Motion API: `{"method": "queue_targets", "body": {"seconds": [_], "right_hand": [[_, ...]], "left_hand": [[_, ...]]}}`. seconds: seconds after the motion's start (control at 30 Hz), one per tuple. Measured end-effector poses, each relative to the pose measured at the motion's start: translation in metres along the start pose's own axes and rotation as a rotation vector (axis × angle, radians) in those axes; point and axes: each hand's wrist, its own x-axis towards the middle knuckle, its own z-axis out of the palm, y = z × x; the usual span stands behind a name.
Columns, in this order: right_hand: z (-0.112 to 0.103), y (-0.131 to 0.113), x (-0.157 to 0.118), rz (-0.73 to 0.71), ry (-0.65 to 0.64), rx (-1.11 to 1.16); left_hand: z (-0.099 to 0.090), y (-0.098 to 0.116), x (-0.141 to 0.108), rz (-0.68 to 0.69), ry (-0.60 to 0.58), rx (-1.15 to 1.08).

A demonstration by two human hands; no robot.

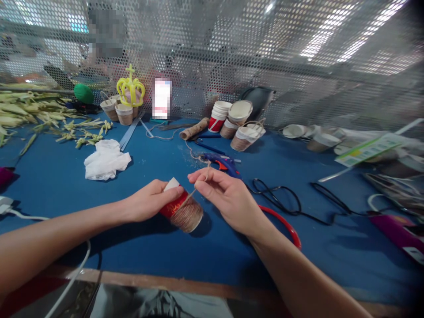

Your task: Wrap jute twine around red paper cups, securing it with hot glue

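Note:
My left hand (150, 201) is closed around the upper part of a red and white paper cup (172, 206), which is tilted over the table. Brown twine (187, 215) is wound in rows around the cup's other end. Between the thumb and fingers of my right hand (225, 194), a strand of the same twine is pinched and pulled taut from the cup. From there the strand runs back towards a roll of twine (194, 129). Just beyond my right hand lies a blue glue gun (220, 161) with an orange trigger.
Twine-wrapped cups (247, 136) and a stack of cups (219, 115) stand at the back. A crumpled white tissue (106, 160), glue sticks (130, 132) and a yellow crown (130, 90) are left. Black cable (281, 192) and red tubing (286, 227) lie right, before a perforated metal screen (198, 53).

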Motion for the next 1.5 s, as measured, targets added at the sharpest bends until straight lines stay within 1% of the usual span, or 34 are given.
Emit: {"method": "queue_targets", "body": {"seconds": [0.13,0.4,0.67,0.97,1.5], "right_hand": [[0.000,0.003,0.002,0.005,-0.003,-0.010],[0.000,0.008,0.003,0.017,-0.012,-0.012],[0.003,0.011,0.004,0.021,-0.019,0.001],[0.003,0.013,0.004,0.012,-0.033,-0.017],[0.006,0.012,0.003,0.049,-0.064,-0.009]], "left_hand": [[0.001,0.002,-0.002,0.018,-0.031,-0.036],[0.001,0.001,-0.004,0.053,-0.039,-0.090],[0.002,0.001,-0.006,0.049,-0.055,-0.100],[0.002,-0.002,-0.007,0.090,-0.063,-0.107],[0.001,-0.001,-0.008,0.142,-0.075,-0.106]]}}
